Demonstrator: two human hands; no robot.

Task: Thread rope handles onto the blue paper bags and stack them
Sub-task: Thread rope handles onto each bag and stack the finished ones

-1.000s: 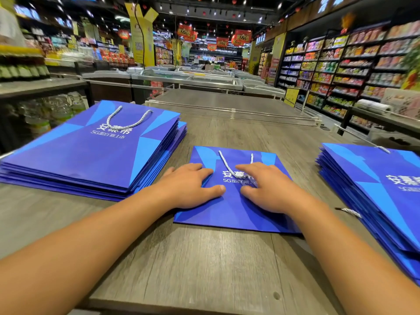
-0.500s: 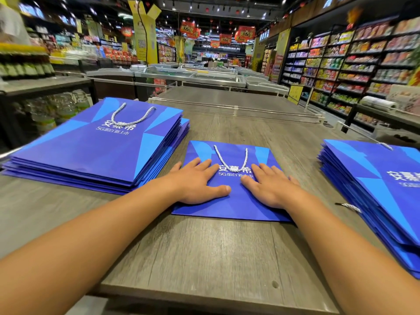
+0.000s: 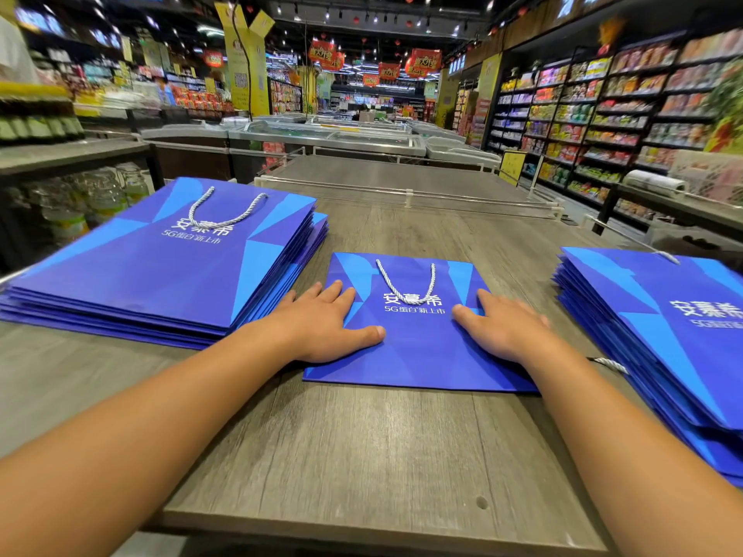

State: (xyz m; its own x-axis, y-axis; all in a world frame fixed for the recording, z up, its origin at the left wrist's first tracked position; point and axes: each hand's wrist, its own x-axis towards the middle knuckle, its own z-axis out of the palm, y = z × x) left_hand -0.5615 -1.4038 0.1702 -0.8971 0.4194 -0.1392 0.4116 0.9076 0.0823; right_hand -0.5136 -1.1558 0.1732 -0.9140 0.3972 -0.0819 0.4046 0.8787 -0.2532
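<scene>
On our left sits the finished stack (image 3: 161, 271) of blue bags, its top one showing a white rope handle (image 3: 225, 213). Just beside its near corner, our left hand (image 3: 325, 323) lies flat with fingers straight and thumb spread, pressing the left half of the single bag (image 3: 414, 347) in the middle of the worktop (image 3: 362, 456). It grips nothing. This bag's own handle (image 3: 406, 283) is already threaded and lies looped on its face. Our right hand (image 3: 502, 331) presses the right half the same way, fingers extended and flat. Further right is another stack (image 3: 663, 339), with a loose rope end (image 3: 609, 363) at its near edge. We judge the bag light, thin and easily creased, its glossy face likely to slide; we would lift it by both side edges, not the rope.
</scene>
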